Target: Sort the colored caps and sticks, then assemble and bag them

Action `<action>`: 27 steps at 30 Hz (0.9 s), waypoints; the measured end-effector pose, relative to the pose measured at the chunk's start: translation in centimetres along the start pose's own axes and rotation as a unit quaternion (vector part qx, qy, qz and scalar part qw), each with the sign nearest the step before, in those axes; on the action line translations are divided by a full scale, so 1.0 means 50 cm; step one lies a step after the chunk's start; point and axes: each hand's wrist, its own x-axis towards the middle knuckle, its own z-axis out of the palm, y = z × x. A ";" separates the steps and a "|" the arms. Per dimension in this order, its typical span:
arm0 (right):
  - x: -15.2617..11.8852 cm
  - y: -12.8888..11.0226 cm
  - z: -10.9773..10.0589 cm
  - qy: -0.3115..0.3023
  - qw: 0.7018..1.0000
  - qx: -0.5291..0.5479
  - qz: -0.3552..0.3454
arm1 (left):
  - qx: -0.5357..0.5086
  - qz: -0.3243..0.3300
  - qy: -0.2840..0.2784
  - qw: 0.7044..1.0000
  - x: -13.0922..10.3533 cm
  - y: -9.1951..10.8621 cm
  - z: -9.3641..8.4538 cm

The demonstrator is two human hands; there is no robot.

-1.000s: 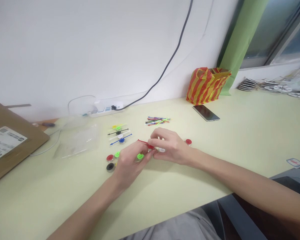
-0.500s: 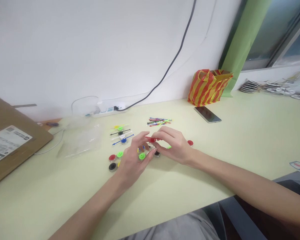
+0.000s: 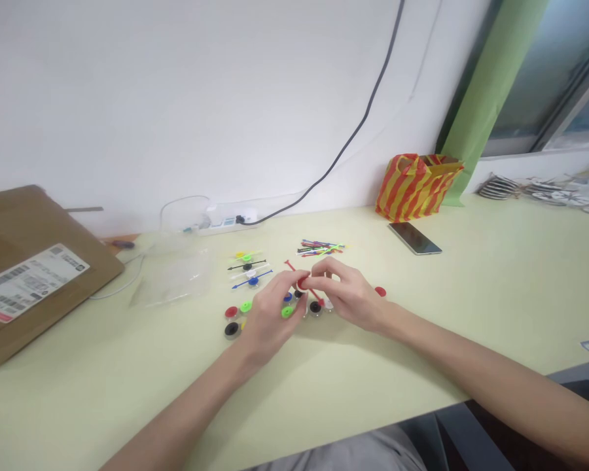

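A red arrow spinner (image 3: 302,284), a round base with a long arrow across it, is raised over the table between my hands. My left hand (image 3: 273,311) pinches its round base between thumb and fingers. From the other side, the bent fingers of my right hand (image 3: 352,292) close on the base near the arrow's head, partly covering it. Under my hands lie loose round bases, among them a black one (image 3: 315,307) and a green one (image 3: 287,313); some are hidden. Farther left, several spinners with arrows fitted, such as a blue one (image 3: 252,281), lie in a column.
A pile of coloured arrows (image 3: 321,247) lies beyond my hands. At the right are a phone (image 3: 415,238) and a striped bag (image 3: 417,190). A clear plastic bag (image 3: 171,278), a cardboard package (image 3: 44,275) and a power strip (image 3: 226,221) are at the left and back.
The red spinner has turned, so its arrow now slants from upper left to lower right. My fingers have shifted around it. The whole view has moved slightly.
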 end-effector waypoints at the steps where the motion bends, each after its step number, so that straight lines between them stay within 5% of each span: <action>1: 0.000 0.000 0.000 -0.007 1.000 -0.004 -0.003 | -0.015 -0.006 -0.016 1.000 -0.002 -0.001 0.001; 15: 0.015 -0.033 -0.004 -0.034 0.997 -0.072 -0.022 | -0.026 -0.002 -0.070 0.997 -0.023 0.007 0.004; 22: 0.014 -0.028 -0.002 -0.077 0.995 -0.059 -0.020 | -0.051 -0.022 -0.054 0.997 -0.024 0.012 0.008; 27: 0.026 -0.006 -0.039 -0.077 0.997 -0.013 0.015 | -0.036 -0.022 -0.018 0.999 -0.020 0.021 0.005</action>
